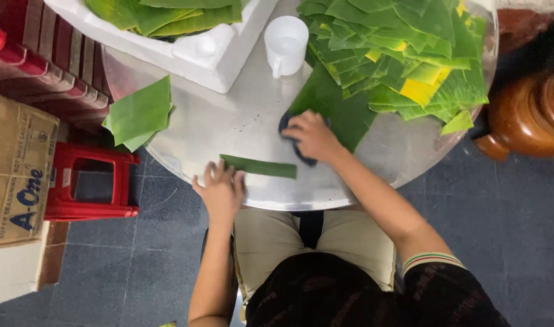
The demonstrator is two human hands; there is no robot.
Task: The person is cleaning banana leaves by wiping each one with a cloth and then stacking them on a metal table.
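A narrow strip of green leaf (260,166) lies on the round metal tray (228,121) near its front edge. My left hand (221,189) rests flat with fingers spread on the strip's left end. My right hand (312,137) presses a dark cloth (295,145) against the tray, just past the strip's right end and beside a larger dark green leaf piece (337,106).
A big heap of cut green and yellow leaf pieces (404,54) fills the tray's far right. A white cup (285,43) stands at the back, next to a white foam box (210,54) of leaves. Folded leaves (140,114) lie left. A red stool (89,181), cardboard box (16,175), brown jar (531,115).
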